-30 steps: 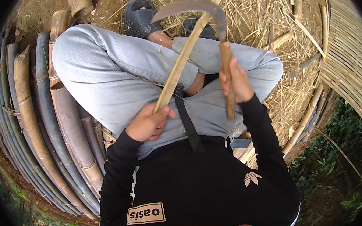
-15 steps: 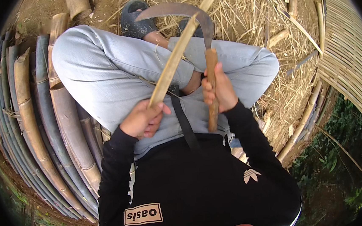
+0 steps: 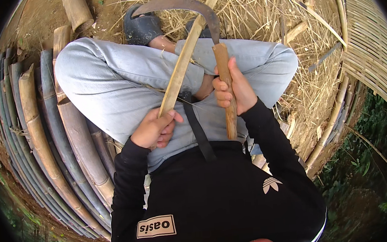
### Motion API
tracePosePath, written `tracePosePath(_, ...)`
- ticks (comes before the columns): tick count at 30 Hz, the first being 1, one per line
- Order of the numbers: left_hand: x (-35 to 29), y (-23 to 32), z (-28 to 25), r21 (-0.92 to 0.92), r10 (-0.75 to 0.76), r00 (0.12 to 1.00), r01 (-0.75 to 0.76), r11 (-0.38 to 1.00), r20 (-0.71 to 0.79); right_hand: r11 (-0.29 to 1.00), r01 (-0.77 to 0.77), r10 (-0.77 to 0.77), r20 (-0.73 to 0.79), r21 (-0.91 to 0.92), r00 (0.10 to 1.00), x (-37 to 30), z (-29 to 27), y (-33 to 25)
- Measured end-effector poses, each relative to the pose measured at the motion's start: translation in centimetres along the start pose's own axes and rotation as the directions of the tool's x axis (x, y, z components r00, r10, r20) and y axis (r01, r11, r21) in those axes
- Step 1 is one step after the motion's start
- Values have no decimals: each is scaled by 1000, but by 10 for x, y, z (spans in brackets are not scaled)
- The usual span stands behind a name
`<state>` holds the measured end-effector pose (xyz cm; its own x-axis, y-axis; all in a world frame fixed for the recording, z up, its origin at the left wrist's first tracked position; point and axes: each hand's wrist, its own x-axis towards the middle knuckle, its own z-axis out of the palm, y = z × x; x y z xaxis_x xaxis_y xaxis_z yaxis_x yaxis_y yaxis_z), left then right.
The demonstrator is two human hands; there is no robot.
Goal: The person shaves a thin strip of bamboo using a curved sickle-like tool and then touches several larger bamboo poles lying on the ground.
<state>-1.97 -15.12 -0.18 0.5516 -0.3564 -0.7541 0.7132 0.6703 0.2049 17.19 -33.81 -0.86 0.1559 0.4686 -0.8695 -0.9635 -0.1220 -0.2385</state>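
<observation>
My left hand (image 3: 156, 129) is closed around the near end of a long pale bamboo strip (image 3: 181, 70), which slants away up and to the right over my crossed legs. In my right hand (image 3: 236, 88) is the wooden handle of a sickle (image 3: 223, 61), its fingers wrapped round the middle of it. The sickle's curved, rust-brown blade arcs to the left beyond the handle and crosses the strip near its far part. Whether the blade touches the strip or only lies over or under it, I cannot tell. The strip's far end runs out of the picture.
Several bamboo poles (image 3: 45, 146) lie side by side at my left. A short cut bamboo piece (image 3: 77, 12) rests on the soil at the far left. Straw-like shavings (image 3: 257, 6) cover the ground ahead and right. A slatted bamboo panel (image 3: 373, 38) stands at the right, above green plants (image 3: 356, 163).
The whole view has shifted slightly. The sickle's handle and my right hand have moved a little, and the blade sits slightly further left. Both hands keep their hold.
</observation>
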Motion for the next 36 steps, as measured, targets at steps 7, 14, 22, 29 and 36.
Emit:
tracePosePath(7, 1, 1, 0, -57, -4, 1000, 4, 998, 2, 824, 561, -563, 222, 80, 796, -2, -31, -95)
tracePosePath(14, 2, 2, -4, -48, -2, 1000, 3, 999, 31, 910, 286, -318, -65, -301, 946, -1, -13, -59)
tracePosePath(22, 7, -7, 1, 97, 77, 997, -73, 993, -32, 977, 190, -194, 40, 97, 980, 7, -26, -45)
tracePosePath(29, 4, -2, 1, 2, 41, 999, -41, 999, -24, 949, 79, -131, -154, -304, 979, -7, -15, -12)
tracePosePath(36, 11, -1, 0, -3, 39, 999, -39, 999, -5, 968, 250, -249, -29, 26, 968, 17, -10, -27)
